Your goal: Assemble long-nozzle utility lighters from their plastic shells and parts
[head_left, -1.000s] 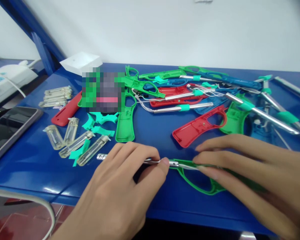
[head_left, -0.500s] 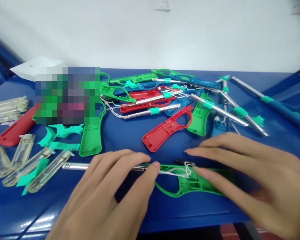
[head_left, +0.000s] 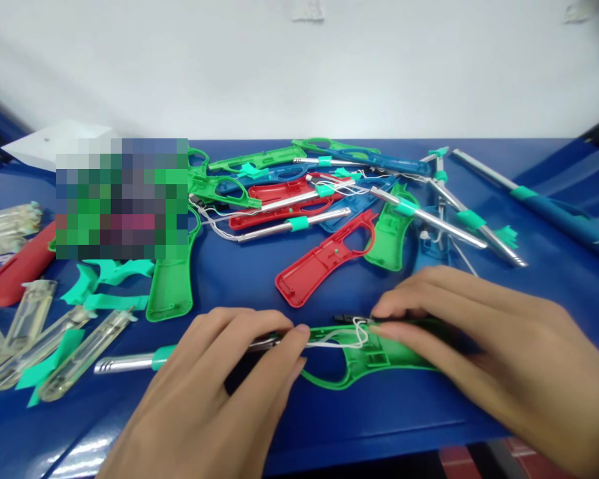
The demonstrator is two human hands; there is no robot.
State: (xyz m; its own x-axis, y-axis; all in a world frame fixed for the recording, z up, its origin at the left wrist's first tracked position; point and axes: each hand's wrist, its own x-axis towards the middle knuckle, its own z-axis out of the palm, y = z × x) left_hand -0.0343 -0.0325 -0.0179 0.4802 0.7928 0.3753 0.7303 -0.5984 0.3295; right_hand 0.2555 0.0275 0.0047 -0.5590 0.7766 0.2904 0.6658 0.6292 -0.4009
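Near the front edge of the table, our left hand grips the tube by the green shell, our right hand pinches the black part, and we should keep the wires slack.

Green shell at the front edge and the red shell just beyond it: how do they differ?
White wires cross the green shell; none cross the red shell. The green shell's loop end faces left; the red shell's faces upper right. Both lie hollow side up.

Glare on blue table, slight blur
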